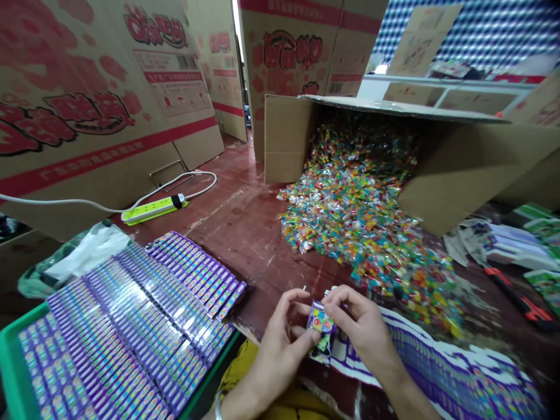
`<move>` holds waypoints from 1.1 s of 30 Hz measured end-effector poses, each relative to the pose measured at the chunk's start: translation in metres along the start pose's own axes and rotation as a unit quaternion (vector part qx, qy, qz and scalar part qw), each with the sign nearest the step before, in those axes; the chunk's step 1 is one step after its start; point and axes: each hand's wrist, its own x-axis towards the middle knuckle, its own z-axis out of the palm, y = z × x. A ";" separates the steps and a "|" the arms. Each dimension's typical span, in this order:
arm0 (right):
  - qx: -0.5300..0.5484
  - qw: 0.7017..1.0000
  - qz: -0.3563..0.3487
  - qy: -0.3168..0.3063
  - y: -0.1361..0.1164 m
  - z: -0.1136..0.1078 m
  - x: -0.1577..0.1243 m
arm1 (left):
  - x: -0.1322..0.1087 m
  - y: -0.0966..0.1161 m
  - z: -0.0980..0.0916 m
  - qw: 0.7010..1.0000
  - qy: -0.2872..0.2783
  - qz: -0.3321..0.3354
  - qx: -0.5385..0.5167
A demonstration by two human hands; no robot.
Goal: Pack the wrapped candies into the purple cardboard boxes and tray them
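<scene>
A small purple printed candy box (321, 328) stands upright between my hands, near the table's front edge. My left hand (277, 350) grips it from the left, thumb across its printed front. At the box's top edge, the fingers of my right hand (361, 321) pinch together around the flap. Whether the box has anything inside cannot be seen. To the right, beneath my right forearm, runs a long row of flat purple cartons (455, 361) with white edges. Beyond my hands spreads a heap of small clear packets of colourful candy (341, 210).
A large cardboard box (286, 140) lies on its side, spilling the packets. At left, a green crate (11, 344) holds rows of purple boxes (149, 315). A yellow-green power strip (153, 209) lies behind it. Red-and-black scissors (520, 300) rest at right.
</scene>
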 end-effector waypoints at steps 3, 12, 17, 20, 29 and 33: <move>0.011 0.997 0.069 -0.025 -0.002 -0.003 0.008 | -0.003 0.000 -0.004 0.998 0.006 0.014 0.055; 0.040 0.994 0.074 -0.074 -0.009 -0.006 0.023 | -0.005 0.004 -0.011 0.994 -0.021 0.016 0.110; -0.083 0.996 -0.018 -0.028 -0.013 -0.001 0.013 | -0.006 0.002 -0.011 0.995 -0.008 0.011 0.094; -0.137 0.987 -0.058 -0.054 -0.014 -0.003 0.001 | -0.003 0.003 -0.015 0.999 -0.006 0.004 0.044; -0.260 0.951 -0.105 -0.133 0.005 -0.002 -0.008 | 0.008 0.006 -0.013 0.991 0.040 -0.030 -0.126; -0.257 0.956 -0.104 -0.101 0.005 0.001 -0.004 | 0.006 0.008 -0.017 0.991 -0.009 -0.037 -0.132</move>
